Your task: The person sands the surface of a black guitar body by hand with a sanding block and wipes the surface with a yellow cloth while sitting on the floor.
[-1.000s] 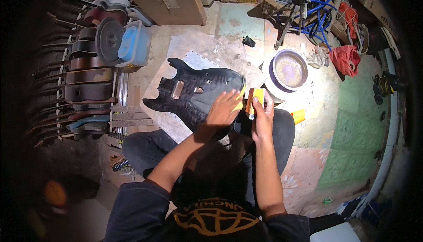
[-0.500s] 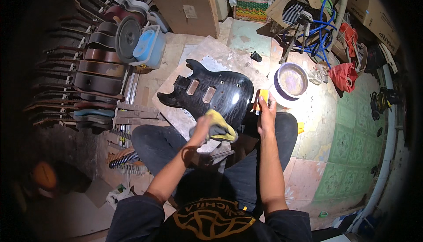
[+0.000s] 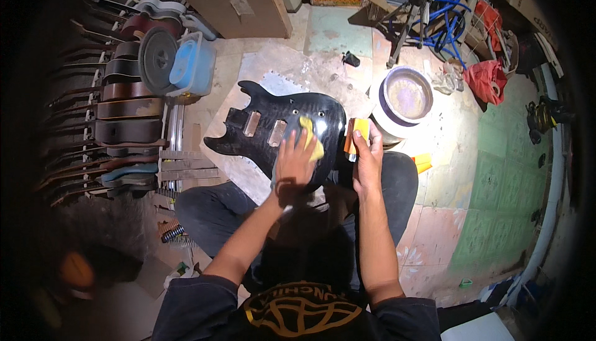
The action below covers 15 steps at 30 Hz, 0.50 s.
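While a glossy black guitar body (image 3: pixel 279 131) lay across the seated person's lap, over a patchy concrete floor (image 3: pixel 447 154), its polishing looked partly done: the top already shone under the light, though the horns appeared duller and probably remained. It carried no neck, and its pickup cavities were empty. The left hand (image 3: pixel 293 166) pressed flat on a yellow cloth (image 3: pixel 312 137); the right hand (image 3: pixel 367 154) gripped a small orange-and-yellow bottle (image 3: pixel 357 136).
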Each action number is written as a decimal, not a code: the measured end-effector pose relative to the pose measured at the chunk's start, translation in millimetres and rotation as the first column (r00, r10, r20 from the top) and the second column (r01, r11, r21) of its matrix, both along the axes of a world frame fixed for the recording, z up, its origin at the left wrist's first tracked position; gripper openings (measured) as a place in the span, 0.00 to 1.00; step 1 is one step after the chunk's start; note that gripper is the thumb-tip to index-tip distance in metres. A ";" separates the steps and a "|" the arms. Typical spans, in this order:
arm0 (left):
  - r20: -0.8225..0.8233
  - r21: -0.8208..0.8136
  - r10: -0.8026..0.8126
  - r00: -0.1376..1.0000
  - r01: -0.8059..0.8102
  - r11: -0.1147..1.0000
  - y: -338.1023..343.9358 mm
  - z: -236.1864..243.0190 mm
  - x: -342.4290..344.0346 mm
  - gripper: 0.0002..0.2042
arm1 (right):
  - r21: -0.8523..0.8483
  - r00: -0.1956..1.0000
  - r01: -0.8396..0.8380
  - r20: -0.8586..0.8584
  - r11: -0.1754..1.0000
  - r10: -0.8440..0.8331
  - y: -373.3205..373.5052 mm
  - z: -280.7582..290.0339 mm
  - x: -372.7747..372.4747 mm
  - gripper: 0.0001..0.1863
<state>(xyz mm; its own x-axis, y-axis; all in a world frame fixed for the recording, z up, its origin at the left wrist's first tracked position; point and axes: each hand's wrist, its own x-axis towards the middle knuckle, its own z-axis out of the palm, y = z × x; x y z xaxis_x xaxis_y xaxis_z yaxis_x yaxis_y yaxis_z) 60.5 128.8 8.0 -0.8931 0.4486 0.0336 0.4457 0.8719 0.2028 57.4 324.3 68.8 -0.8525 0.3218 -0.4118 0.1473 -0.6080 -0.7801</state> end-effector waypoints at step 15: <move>-0.044 0.148 -0.119 0.992 0.125 0.981 33.6 -9.5 -116.0 0.26 | -0.047 0.999 0.036 -0.038 0.998 -0.038 7.0 24.1 -2.3 0.32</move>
